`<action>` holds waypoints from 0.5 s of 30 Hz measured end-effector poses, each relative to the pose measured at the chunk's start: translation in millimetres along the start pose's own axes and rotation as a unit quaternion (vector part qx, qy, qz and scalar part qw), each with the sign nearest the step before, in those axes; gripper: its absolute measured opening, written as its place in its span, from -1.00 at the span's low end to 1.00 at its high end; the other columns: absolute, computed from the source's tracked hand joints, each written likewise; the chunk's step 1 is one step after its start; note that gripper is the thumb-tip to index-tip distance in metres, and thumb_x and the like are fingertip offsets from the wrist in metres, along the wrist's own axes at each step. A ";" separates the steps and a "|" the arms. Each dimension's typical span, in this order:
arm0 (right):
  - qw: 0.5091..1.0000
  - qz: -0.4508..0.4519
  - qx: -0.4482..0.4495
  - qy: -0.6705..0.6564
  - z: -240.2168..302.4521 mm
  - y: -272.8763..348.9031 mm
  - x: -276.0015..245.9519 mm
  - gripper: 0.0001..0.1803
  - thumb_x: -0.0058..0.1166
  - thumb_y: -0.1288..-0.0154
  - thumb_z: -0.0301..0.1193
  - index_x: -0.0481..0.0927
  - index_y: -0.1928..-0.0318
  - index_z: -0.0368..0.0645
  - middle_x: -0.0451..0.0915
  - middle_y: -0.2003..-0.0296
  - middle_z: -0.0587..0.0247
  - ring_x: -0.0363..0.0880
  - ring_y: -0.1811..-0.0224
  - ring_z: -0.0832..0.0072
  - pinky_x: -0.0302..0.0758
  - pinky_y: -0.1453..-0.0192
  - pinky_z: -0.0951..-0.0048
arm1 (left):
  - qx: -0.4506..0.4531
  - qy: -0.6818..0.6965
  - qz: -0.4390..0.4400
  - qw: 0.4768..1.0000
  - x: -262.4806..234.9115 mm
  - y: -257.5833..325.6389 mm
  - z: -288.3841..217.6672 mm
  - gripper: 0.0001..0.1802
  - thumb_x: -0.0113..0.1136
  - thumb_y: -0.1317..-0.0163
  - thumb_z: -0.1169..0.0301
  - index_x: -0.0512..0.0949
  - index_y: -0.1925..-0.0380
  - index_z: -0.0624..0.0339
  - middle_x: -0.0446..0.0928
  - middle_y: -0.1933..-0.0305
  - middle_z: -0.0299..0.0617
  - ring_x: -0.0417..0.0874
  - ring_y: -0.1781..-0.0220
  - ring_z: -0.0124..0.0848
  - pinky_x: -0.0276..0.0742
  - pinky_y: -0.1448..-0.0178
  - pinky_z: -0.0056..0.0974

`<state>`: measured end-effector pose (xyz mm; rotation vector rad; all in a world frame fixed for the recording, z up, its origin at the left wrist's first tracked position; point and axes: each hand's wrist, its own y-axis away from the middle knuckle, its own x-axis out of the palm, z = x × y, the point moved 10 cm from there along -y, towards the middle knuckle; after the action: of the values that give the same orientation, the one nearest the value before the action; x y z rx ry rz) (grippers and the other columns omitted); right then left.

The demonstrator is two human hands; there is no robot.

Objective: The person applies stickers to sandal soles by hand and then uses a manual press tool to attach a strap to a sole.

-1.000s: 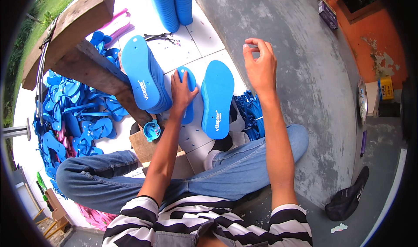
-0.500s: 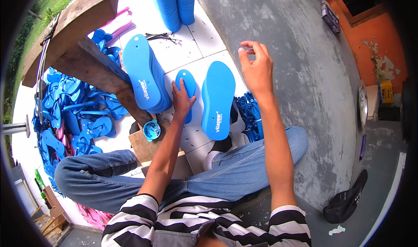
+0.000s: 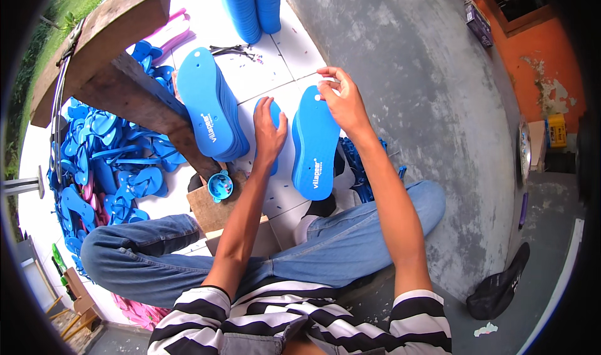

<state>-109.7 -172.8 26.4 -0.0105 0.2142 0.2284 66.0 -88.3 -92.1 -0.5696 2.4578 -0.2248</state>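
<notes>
Over a small blue flip-flop sole on the tiles lies my left hand, fingers stretched and slightly apart, covering most of the sole. My right hand is at the far end of the right stack of blue soles. Its fingers are loosely bent, with a gap between thumb and forefinger. A small white dot shows on the top sole below the thumb tip; whether the thumb touches it I cannot tell. Left of my left hand stands another tall stack of blue soles, a white dot at its far end.
A wooden beam frame rises at left, beside a heap of blue straps and flip-flops. A small blue cup stands on a wooden block. More sole stacks stand far off. Blue straps lie by my right knee.
My right hand has moved left and down onto the right stack's far end, where a white dot now shows. My left hand has shifted slightly right and covers more of the small sole.
</notes>
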 end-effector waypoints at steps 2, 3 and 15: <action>1.000 -0.015 -0.001 0.019 -7.2 -1.3 -1.9 -0.63 0.10 -0.31 -0.48 0.56 -0.13 -0.22 0.46 -0.14 -0.02 0.60 -0.10 0.29 0.63 -0.09 0.32 | 0.048 0.031 0.007 0.998 -13.8 -13.1 -51.8 -0.47 0.23 -0.27 0.40 0.45 -0.24 0.26 0.43 -0.36 0.10 0.40 -0.40 0.05 0.31 -0.46 0.02; 0.999 -0.025 -0.003 0.026 -9.9 -2.2 -3.1 -0.61 0.10 -0.31 -0.47 0.55 -0.15 -0.21 0.43 -0.15 -0.04 0.59 -0.11 0.27 0.62 -0.11 0.30 | 0.082 0.035 0.011 0.996 -20.1 -17.9 -76.0 -0.49 0.23 -0.26 0.39 0.47 -0.22 0.26 0.47 -0.34 0.04 0.43 -0.38 0.02 0.32 -0.45 0.01; 0.997 -0.067 0.020 0.017 -27.5 -1.2 -5.8 -0.52 0.06 -0.32 -0.44 0.43 -0.25 -0.20 0.26 -0.25 -0.11 0.51 -0.23 0.09 0.53 -0.28 0.20 | 0.128 -0.135 0.109 0.977 1.6 1.0 -125.8 -0.27 0.27 -0.25 0.15 0.37 -0.39 0.21 0.32 -0.51 -0.13 0.26 -0.53 0.00 0.24 -0.49 0.03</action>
<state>-120.7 -176.2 0.7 0.0100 0.2513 0.0911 -9.9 -84.6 8.1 -0.2020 2.1624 -0.3453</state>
